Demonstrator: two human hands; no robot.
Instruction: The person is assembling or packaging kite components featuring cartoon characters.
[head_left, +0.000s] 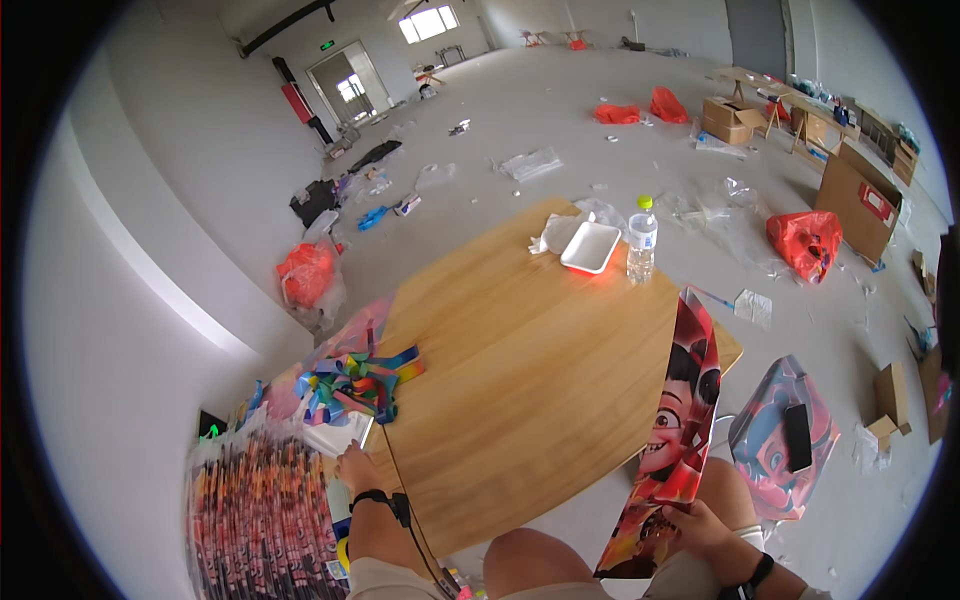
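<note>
My right hand is closed on the lower edge of a glossy red printed cartoon sheet, perhaps a flat-folded paper bag. It stands upright over my lap, beside the table's right edge. At the table's left side, my left hand has its fingers at the edge of a white flat packet, apparently gripping it; the fingertips are partly hidden. Just beyond the packet lies a heap of rainbow-coloured ribbons. Left of my forearm stands a tightly packed row of similar printed sheets in clear plastic.
On the wooden table are a white tray and a water bottle. A dark phone lies on another printed piece at my right. Red bags, cardboard boxes and plastic scraps are scattered across the floor.
</note>
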